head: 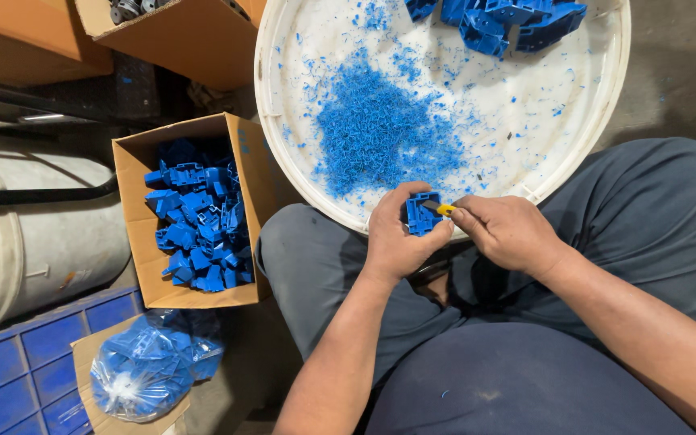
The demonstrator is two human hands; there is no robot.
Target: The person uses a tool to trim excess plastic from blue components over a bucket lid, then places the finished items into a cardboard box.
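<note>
Your left hand [396, 238] grips a small blue plastic part [420, 216] over your lap at the near rim of the round white tray [283, 161], while your right hand [509, 234] is closed on a yellow-handled knife [443, 209] whose tip meets the part. To your left, a clear bag of blue parts [151, 370] lies on a cardboard sheet, and beyond it stands an open brown carton [142, 242] full of blue parts. Farther out, blue shavings [380, 133] are heaped mid-tray, more blue pieces [509, 20] are piled at its far edge, and plain brown boxes [195, 40] sit top left.
</note>
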